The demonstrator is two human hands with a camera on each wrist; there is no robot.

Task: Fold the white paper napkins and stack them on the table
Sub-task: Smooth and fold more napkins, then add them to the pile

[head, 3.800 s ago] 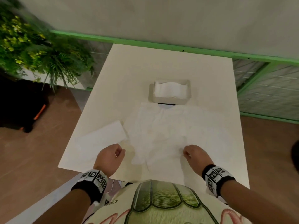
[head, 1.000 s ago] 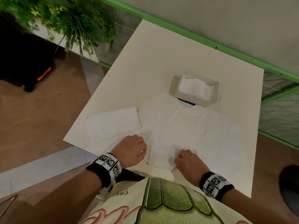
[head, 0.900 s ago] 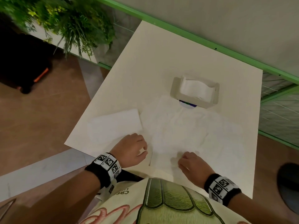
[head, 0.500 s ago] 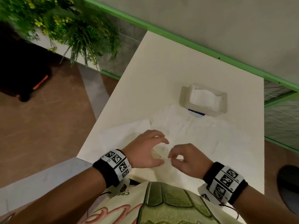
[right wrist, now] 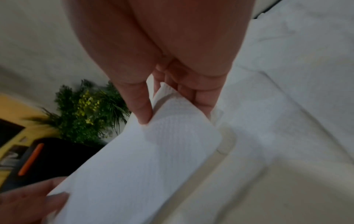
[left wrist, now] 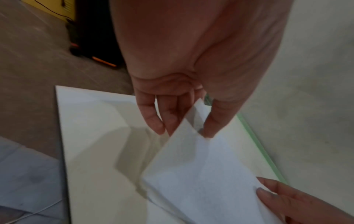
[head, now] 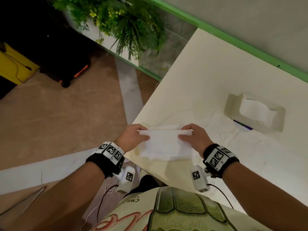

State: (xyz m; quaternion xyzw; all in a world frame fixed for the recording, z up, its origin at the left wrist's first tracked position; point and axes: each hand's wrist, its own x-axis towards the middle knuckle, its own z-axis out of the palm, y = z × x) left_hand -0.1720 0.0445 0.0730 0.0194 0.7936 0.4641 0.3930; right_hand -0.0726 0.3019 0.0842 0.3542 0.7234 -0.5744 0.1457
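From here my left hand and right hand each pinch 1 end of the napkin between thumb and fingers, holding it above the table's near-left corner. Its lower edge blurs into the white sheets beneath — I can't separate them. 0.5 s ago both hands hovered there with no napkin stretched between them.

Matt, finely embossed paper napkin; smooth matt table.
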